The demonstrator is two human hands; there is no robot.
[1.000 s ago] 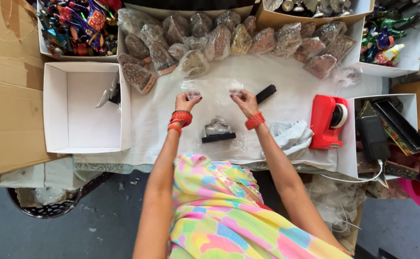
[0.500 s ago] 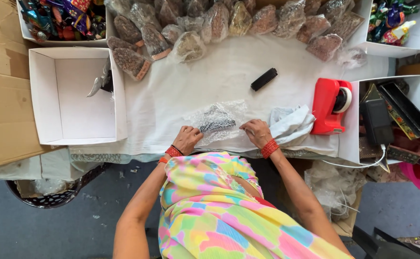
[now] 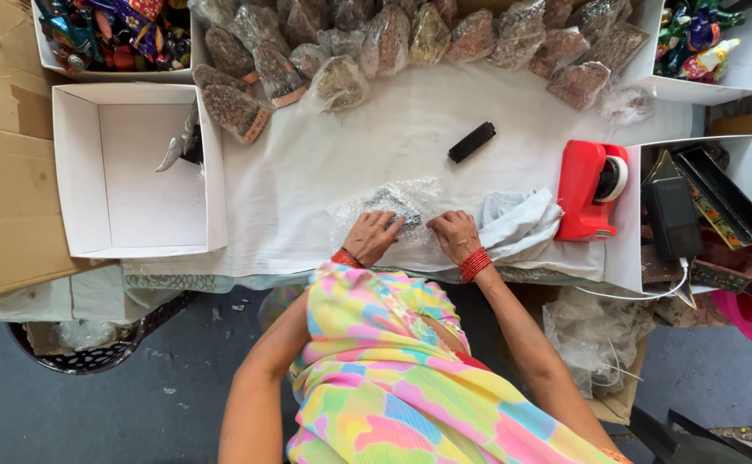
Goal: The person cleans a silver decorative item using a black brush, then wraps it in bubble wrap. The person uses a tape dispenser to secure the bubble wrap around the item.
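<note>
Below, we press both hands onto a crinkled clear plastic bag with a dark object inside (image 3: 391, 204), which lies flat on the white cloth-covered table (image 3: 376, 146) near its front edge. Our left hand (image 3: 373, 236) spreads its fingers over the bag's near side; our right hand (image 3: 453, 232) rests its fingers together on the bag's right edge, apparently flattening it. Just beside the right hand lies a crumpled white cloth (image 3: 513, 219), then a red tape dispenser (image 3: 589, 189). A black rectangular bar (image 3: 471, 142) lies farther back.
</note>
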